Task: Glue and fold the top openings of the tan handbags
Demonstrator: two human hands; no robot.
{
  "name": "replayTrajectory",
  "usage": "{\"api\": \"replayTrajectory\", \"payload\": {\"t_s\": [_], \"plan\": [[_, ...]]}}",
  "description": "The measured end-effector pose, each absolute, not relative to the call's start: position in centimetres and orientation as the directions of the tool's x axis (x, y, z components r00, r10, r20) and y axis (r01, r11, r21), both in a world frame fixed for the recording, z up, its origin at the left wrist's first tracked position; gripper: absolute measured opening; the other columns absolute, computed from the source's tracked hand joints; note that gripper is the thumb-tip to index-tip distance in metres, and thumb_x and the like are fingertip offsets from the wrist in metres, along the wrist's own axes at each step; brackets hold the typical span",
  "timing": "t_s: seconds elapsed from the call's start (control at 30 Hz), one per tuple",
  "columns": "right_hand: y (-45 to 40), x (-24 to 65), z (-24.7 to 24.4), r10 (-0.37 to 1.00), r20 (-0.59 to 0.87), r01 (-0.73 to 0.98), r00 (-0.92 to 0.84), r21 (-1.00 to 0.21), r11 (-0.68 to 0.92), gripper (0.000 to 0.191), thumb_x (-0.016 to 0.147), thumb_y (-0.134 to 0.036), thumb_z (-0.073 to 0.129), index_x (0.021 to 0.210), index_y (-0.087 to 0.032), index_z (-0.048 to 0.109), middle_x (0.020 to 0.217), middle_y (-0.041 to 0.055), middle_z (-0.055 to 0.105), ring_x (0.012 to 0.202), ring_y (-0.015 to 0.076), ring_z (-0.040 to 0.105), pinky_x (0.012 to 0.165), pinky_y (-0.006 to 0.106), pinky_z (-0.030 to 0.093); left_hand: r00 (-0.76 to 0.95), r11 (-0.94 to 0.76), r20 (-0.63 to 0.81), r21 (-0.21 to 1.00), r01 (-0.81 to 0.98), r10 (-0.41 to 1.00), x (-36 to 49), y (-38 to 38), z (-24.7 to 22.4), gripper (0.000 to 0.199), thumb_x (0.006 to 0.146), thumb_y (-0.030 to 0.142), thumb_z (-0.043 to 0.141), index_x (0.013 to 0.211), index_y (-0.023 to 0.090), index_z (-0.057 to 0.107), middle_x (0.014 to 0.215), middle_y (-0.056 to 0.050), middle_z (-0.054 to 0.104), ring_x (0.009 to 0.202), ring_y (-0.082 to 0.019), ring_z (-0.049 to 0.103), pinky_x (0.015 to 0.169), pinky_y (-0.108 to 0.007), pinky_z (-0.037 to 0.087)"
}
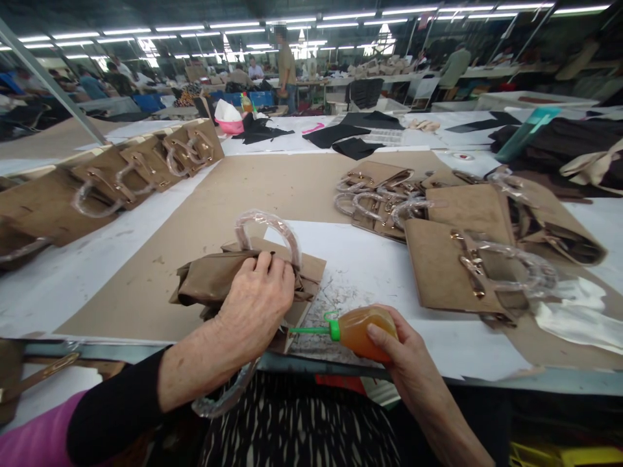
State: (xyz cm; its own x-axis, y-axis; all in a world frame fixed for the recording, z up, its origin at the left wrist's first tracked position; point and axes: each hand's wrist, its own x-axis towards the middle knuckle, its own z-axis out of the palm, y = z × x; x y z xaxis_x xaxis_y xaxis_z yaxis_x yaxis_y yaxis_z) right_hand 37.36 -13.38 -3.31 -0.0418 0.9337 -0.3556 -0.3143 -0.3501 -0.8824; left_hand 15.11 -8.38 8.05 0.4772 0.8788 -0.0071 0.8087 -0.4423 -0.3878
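My left hand (260,295) is closed on the upper edge of a brown handbag (207,279), its fingertips curled over into the opening. The bag lies tilted at the table's front edge. One plastic-wrapped handle (270,224) arches up behind my fingers, and another hangs below the edge. Wrapped in my right hand (409,350) is a squeeze bottle (365,331) of amber liquid with a green cap. Its thin green nozzle points left, with the tip close to the bag's near side; whether it touches cannot be made out.
Several brown handbags (467,266) lie piled on the right, beside a crumpled white cloth (579,318). A row of similar bags (141,165) stands along the left. Black material pieces (341,133) and a pink container (228,120) are at the back. People work farther off.
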Motion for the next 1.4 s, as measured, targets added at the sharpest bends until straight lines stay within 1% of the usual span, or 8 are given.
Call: {"api": "replayTrajectory", "payload": {"t_s": [0.2,0.4,0.5,0.63,0.83,1.0,1.17,1.4], "plan": [[-13.8,36.7,-2.6,0.924,-0.381,-0.346,-0.034,-0.863,-0.369,0.036,0.07,-0.043,0.076,0.096,-0.021,0.062,0.086,0.0038,0.065,0.077,0.0232,0.059,0.065,0.03,0.05,0.487,-0.445,0.01,-0.388,0.807,0.874,15.1,-8.3,8.0,0.022,0.078,0.003,0.046,0.092,0.007,0.063,0.087,-0.014,0.062,0.083,-0.03,0.056,0.066,-0.04,0.047],[-14.5,36.7,-1.8,0.911,-0.411,-0.348,-0.035,-0.849,-0.397,0.036,0.07,-0.04,0.077,0.095,-0.02,0.061,0.085,0.0037,0.066,0.081,0.0224,0.06,0.074,0.032,0.049,0.475,-0.439,0.0,-0.38,0.814,0.88,15.1,-8.1,7.9,0.022,0.078,0.004,0.046,0.092,0.007,0.063,0.088,-0.014,0.062,0.085,-0.03,0.056,0.066,-0.04,0.047],[-14.3,37.0,-1.9,0.923,-0.385,-0.331,0.002,-0.871,-0.362,0.037,0.07,-0.04,0.077,0.095,-0.019,0.062,0.083,0.0036,0.065,0.08,0.0219,0.059,0.071,0.03,0.049,0.48,-0.441,0.007,-0.381,0.812,0.877,15.3,-8.1,8.0,0.023,0.078,0.003,0.046,0.093,0.007,0.063,0.089,-0.014,0.062,0.084,-0.03,0.056,0.066,-0.04,0.047],[-13.9,37.0,-2.2,0.936,-0.352,-0.306,-0.008,-0.89,-0.338,0.035,0.075,-0.04,0.074,0.1,-0.02,0.059,0.089,0.004,0.065,0.081,0.021,0.058,0.07,0.029,0.05,0.482,-0.445,0.003,-0.38,0.811,0.876,15.4,-8.2,8.2,0.024,0.078,0.003,0.045,0.093,0.007,0.063,0.088,-0.014,0.062,0.084,-0.03,0.056,0.066,-0.04,0.048],[-14.5,36.1,-1.5,0.926,-0.378,-0.301,-0.012,-0.881,-0.364,0.036,0.073,-0.041,0.075,0.099,-0.022,0.059,0.087,0.0024,0.065,0.077,0.0211,0.061,0.067,0.03,0.052,0.475,-0.443,-0.013,-0.383,0.81,0.88,15.3,-8.1,7.9,0.026,0.078,0.003,0.044,0.097,0.006,0.063,0.091,-0.016,0.062,0.086,-0.03,0.056,0.066,-0.041,0.047],[-15.5,35.7,-0.1,0.93,-0.364,-0.191,0.046,-0.917,-0.349,0.037,0.071,-0.044,0.074,0.098,-0.022,0.059,0.084,0.0022,0.066,0.075,0.0217,0.062,0.063,0.029,0.054,0.472,-0.443,-0.011,-0.369,0.817,0.881,15.1,-7.5,8.1,0.023,0.078,0.005,0.047,0.095,0.006,0.062,0.089,-0.015,0.061,0.086,-0.03,0.055,0.065,-0.039,0.046],[-14.7,36.4,-0.8,0.953,-0.253,-0.003,0.165,-0.967,-0.256,0.043,0.072,-0.045,0.071,0.105,-0.023,0.054,0.087,0.0015,0.066,0.081,0.0222,0.061,0.07,0.03,0.052,0.475,-0.452,-0.027,-0.36,0.816,0.88,15.1,-6.7,8.9,0.024,0.072,0.006,0.054,0.095,0.006,0.061,0.091,-0.015,0.06,0.088,-0.029,0.053,0.066,-0.039,0.046],[-11.0,37.1,-3.4,0.98,-0.133,0.246,0.149,-0.955,-0.167,0.051,0.075,-0.052,0.064,0.111,-0.021,0.048,0.092,0.0047,0.063,0.085,0.0275,0.06,0.08,0.041,0.047,0.494,-0.47,-0.025,-0.357,0.807,0.869,14.9,-5.5,9.5,0.029,0.064,0.006,0.06,0.093,0.006,0.06,0.089,-0.014,0.06,0.086,-0.029,0.053,0.064,-0.038,0.047]]}}
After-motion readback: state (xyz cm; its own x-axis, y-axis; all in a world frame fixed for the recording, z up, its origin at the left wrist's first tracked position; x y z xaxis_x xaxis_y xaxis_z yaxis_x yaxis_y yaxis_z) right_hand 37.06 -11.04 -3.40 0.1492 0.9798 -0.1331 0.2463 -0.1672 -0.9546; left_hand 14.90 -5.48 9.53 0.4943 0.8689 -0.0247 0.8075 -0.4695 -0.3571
